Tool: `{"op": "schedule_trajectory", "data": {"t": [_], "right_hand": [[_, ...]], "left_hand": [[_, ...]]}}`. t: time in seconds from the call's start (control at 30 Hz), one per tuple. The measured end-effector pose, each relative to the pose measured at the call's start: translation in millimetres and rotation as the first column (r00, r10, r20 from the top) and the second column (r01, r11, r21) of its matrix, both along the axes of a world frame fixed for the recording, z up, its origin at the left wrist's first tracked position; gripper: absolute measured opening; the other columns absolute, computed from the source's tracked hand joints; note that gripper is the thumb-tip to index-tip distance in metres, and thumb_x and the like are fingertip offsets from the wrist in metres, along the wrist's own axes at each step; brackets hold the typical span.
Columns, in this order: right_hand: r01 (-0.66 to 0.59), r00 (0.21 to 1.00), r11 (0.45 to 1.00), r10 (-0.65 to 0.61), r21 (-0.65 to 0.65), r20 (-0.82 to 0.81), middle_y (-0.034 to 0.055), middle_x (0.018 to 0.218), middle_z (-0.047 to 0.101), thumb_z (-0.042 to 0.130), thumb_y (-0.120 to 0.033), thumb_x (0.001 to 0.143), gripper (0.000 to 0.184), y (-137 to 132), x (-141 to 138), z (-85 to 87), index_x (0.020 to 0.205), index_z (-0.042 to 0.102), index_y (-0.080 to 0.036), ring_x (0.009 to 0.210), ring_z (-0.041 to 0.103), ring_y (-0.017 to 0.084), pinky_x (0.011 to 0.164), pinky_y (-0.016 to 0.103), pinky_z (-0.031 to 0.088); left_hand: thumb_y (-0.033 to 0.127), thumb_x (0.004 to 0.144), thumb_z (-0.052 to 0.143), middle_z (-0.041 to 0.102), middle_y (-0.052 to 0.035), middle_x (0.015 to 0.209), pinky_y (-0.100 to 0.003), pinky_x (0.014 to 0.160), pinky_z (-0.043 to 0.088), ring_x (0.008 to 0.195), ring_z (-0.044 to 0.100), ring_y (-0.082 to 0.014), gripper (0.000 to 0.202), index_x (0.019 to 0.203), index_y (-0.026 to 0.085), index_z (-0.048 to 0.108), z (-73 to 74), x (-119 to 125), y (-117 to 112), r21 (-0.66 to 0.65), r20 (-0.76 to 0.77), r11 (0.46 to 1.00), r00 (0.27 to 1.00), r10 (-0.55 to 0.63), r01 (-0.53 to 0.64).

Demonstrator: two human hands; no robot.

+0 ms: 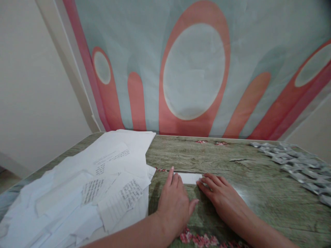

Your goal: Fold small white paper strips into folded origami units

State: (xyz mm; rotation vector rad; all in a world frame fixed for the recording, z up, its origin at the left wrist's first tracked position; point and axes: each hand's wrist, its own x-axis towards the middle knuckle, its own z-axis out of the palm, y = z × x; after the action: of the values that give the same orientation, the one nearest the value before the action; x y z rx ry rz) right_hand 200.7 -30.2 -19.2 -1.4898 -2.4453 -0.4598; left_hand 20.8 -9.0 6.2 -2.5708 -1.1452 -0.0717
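A small white strip of paper point(190, 178), perhaps folded, lies flat on the wood-patterned table before me. My left hand point(175, 199) rests on its left end, fingers stretched forward and thumb out to the side. At the right end, the fingertips of my right hand point(219, 191) touch the strip; the fingers lie extended and fairly flat. Neither hand lifts the paper off the table. Just left of my left hand spreads a big heap of white papers point(129, 141), some with handwriting.
Several twisted, silvery-grey strips point(297, 162) lie in a row along the table's right side. Pink flowers point(199, 239) are printed on the table surface point(258, 179). Behind the table's far edge hangs a grey-green cloth point(150, 38) with coral shapes.
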Motion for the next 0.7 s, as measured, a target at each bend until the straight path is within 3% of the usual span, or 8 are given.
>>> {"op": "schedule_trajectory", "data": {"t": [0.27, 0.57, 0.7], "right_hand": [[0.007, 1.000, 1.000, -0.007, -0.007, -0.008, 0.0073, 0.101, 0.065, 0.060, -0.011, 0.076, 0.030, -0.5, -0.8, 2.4, 0.106, 0.063, -0.014, 0.103, 0.053, 0.024, 0.085, 0.035, 0.042], [0.034, 0.999, 0.999, -0.034, -0.011, -0.010, 0.0090, 0.100, 0.067, 0.053, -0.003, 0.074, 0.029, -2.7, 1.0, 6.2, 0.098, 0.067, -0.013, 0.094, 0.057, 0.023, 0.080, 0.034, 0.047], [0.038, 0.999, 0.999, -0.038, -0.028, -0.017, 0.0086, 0.100, 0.066, 0.051, 0.000, 0.073, 0.033, -2.5, 4.3, 6.4, 0.099, 0.067, -0.013, 0.091, 0.058, 0.022, 0.078, 0.033, 0.048]], "left_hand": [[0.049, 0.087, 0.040, 0.065, -0.0186, 0.107, -0.047, 0.109, 0.006, 0.109, 0.052, -0.0315, 0.053, 0.095, 0.007, 0.070, 8.6, -3.0, -1.7, 0.028, -0.108, 0.995, 0.989, 0.099, -0.096], [0.034, 0.088, 0.043, 0.063, -0.0192, 0.111, -0.047, 0.106, 0.011, 0.109, 0.052, -0.0303, 0.039, 0.098, 0.007, 0.069, 3.7, -5.5, -2.0, 0.018, -0.085, 0.996, 0.992, 0.089, -0.088], [0.032, 0.086, 0.046, 0.066, -0.0179, 0.104, -0.049, 0.102, 0.021, 0.106, 0.053, -0.0319, 0.034, 0.086, 0.010, 0.072, 15.5, -6.7, 0.0, -0.072, -0.027, 0.993, 0.995, 0.093, -0.095]]}}
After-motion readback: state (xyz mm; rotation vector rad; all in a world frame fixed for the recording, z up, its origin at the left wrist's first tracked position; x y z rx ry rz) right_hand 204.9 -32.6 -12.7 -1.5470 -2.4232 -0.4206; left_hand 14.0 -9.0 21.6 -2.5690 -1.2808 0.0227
